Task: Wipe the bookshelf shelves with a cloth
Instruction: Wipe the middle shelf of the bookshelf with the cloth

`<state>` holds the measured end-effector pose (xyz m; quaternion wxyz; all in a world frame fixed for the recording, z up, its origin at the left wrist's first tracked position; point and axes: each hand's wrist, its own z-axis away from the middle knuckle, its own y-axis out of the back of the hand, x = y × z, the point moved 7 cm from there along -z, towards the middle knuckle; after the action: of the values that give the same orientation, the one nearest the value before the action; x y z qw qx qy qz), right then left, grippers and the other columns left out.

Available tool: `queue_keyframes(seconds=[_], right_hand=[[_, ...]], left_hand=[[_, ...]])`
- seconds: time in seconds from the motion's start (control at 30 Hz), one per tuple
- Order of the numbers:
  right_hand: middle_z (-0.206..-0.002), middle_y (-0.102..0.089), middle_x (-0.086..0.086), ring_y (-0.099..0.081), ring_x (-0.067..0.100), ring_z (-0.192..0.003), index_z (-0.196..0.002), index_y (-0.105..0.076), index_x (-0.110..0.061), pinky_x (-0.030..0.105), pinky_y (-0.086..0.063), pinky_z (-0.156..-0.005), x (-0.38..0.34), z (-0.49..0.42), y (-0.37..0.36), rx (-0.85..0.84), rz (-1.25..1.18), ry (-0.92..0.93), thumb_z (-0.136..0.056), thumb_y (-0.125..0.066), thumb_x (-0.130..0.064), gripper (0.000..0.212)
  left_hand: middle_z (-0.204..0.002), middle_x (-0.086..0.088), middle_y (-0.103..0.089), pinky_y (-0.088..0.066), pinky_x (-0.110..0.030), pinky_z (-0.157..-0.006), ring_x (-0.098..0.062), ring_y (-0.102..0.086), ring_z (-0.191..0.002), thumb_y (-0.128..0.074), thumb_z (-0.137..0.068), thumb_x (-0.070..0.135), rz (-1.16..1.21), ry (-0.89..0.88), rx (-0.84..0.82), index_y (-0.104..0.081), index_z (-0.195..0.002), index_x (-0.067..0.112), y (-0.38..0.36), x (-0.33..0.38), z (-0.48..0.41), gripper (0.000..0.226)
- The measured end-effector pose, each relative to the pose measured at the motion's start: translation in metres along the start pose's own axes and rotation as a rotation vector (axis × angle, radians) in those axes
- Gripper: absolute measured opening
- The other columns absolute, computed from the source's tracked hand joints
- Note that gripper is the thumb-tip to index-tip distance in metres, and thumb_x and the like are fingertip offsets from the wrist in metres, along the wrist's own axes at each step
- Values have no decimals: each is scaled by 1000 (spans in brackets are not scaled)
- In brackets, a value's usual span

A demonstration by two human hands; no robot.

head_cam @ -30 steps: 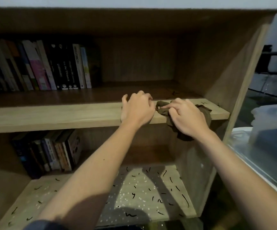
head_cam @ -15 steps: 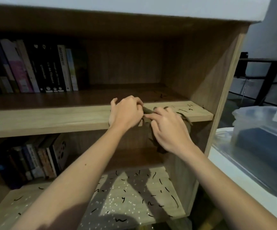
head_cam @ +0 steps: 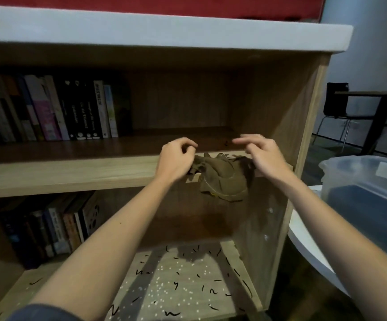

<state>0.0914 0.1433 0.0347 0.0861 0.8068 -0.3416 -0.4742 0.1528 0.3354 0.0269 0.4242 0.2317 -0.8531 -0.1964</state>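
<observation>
Books (head_cam: 72, 112): stand in a row at the left of the middle shelf (head_cam: 72, 174), well apart from both hands.
Left hand (head_cam: 176, 158): hovers at the shelf's front edge with the wrist bent and the back of the hand towards the camera.
Left fingers (head_cam: 189, 144): curled in with the thumb tip near them. The cloth's left end runs under the heel of this hand, and I cannot tell whether anything is pinched.
Lower shelf (head_cam: 187, 274): strewn with dark strands and pale specks, so it looks unwiped.
Cloth (head_cam: 222, 179): brown and bunched, draped over the front lip of the middle shelf between the two hands, with its lower part hanging free.
Step in hand: probably regathering the cloth for a wiping pass, as neither hand has a clear hold on it.
Next move: take a firm handful, flatten the cloth on the board, then sweep along it. The hanging part could slide off the lip.
Right hand (head_cam: 264, 156): raised just above the cloth's right end, palm down.
Right fingers (head_cam: 245, 140): loosely spread, reaching left and blurred, holding nothing.
Plastic bin (head_cam: 361, 181): far right, outside the bookshelf.
</observation>
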Motion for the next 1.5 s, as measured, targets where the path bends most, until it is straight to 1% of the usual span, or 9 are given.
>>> queue_keyframes(seconds=[0.1,0.27,0.37,0.53,0.7,0.87,1.03,1.33,1.5], right_hand=[[-132,-49,5,-39,20,-127,-115,-63,-14,38,-29,-109,34,3,19,53,262,4,-98,-33,-12,34],[-133,-49,10,-39,22,-126,-128,-52,-9,32,-29,-104,47,-4,19,88,473,81,-97,-35,-12,35],[-137,-47,6,-39,20,-127,-134,-45,-12,33,-31,-104,50,-7,16,56,558,72,-99,-33,-20,37],[-139,-46,5,-39,20,-129,-137,-42,-13,34,-30,-105,52,-8,14,116,596,82,-100,-31,-29,41],[-140,-46,5,-37,19,-131,-138,-41,-15,33,-29,-106,53,-9,14,161,628,112,-99,-32,-33,44],[-144,-41,2,-32,18,-135,-141,-36,-20,35,-23,-110,56,-8,12,94,678,147,-93,-25,-52,58],[-150,-30,-2,-23,16,-140,-144,-28,-24,36,-9,-115,55,-9,8,-8,725,176,-79,-16,-72,82],[-157,-10,-3,-2,12,-144,-149,-12,-21,35,12,-112,57,-9,6,-80,798,162,-69,-17,-82,101],[-156,-14,-3,-5,11,-144,-148,-15,-19,34,13,-111,56,-12,5,-58,849,146,-68,-16,-82,102]], left_hand=[[-110,-2,-66,-34,-37,-94,-22,-52,-111,-40,-93,53,-408,-136,-154,-71,-105,23,-24,23,2,45],[-115,-9,-62,-40,-40,-90,-30,-55,-110,-37,-74,82,-653,-99,-321,-63,-111,10,-55,66,7,85],[-127,-6,-57,-42,-37,-91,-29,-52,-115,-54,-81,63,-586,-98,-433,-57,-125,23,-52,61,13,59],[-125,3,-56,-38,-35,-102,-23,-49,-118,-55,-86,28,-397,98,-573,-62,-111,43,-1,11,1,29],[-141,-6,-48,-26,-45,-106,-31,-39,-129,-39,-93,37,-513,33,-563,-54,-128,38,-61,36,-8,39],[-135,1,-54,-39,-39,-101,-22,-50,-120,-51,-79,67,-350,-36,-548,-55,-127,37,-54,36,14,57],[-135,2,-54,-37,-27,-90,-20,-50,-118,-50,-93,42,-328,126,-547,-59,-124,31,-12,-7,-14,35],[-125,4,-60,-39,-23,-84,-9,-52,-105,-51,-92,16,-259,-116,-579,-65,-115,31,-42,27,-7,32],[-135,-5,-54,-36,-30,-101,-22,-47,-124,-41,-94,8,-330,-1,-508,-59,-125,22,-49,-1,-43,38]])
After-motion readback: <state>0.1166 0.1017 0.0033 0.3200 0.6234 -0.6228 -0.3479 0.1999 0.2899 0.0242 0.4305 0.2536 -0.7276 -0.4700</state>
